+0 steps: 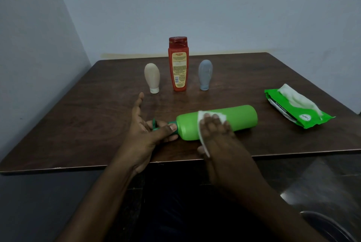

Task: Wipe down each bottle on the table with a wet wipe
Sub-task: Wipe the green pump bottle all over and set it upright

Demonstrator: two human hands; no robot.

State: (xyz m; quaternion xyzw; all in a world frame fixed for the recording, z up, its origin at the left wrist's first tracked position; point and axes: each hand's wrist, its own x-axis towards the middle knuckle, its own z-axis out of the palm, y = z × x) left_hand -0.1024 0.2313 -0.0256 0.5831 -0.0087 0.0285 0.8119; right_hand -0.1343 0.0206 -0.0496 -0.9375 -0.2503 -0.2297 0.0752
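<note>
Here the green bottle (242, 118) lies on its side at 6 o'clock, inside the front edge of the desk (78, 124), cap toward 9. Our left hand (148, 132) pinches the cap. Our right hand (214, 136) curls its fingers over the wet wipe (209, 114), pressing it on the body. Well apart at 12 stand the beige bottle (152, 77), red bottle (177, 63) and grey bottle (205, 74). The wipes pack (289, 112) lies at 3, near the right edge.

Green bottle (242, 116) lying sideways, wipe (205, 115) seemingly atop

Dark table (254, 69): beige bottle (152, 77), red bottle (177, 65), grey bottle (205, 74), wipes pack (293, 110).
</note>
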